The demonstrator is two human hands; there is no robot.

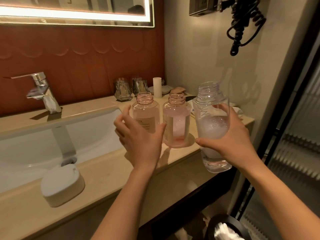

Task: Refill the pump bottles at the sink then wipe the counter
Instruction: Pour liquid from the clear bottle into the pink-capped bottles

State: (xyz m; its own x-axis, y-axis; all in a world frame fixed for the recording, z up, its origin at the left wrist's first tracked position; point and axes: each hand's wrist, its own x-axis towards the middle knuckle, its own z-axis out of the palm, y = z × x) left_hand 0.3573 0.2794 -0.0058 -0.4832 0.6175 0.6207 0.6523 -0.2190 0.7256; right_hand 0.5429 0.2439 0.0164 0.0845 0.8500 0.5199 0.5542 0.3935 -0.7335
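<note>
Head view: right hand [232, 141] grips open-necked clear bottle [211, 101], foamy inside

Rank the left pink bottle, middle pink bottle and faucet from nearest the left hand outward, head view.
1. Left pink bottle, right at the left hand.
2. Middle pink bottle, just to its right.
3. Faucet, far left across the sink.

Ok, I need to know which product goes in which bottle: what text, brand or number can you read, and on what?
No text reads clearly.
Beige label on the left pink bottle: small print, too blurred.
Label on the middle pink bottle: turned to the side, unreadable.
White marks on the clear bottle in the right hand: not legible.
Dark mark on the white box: too small.
</note>
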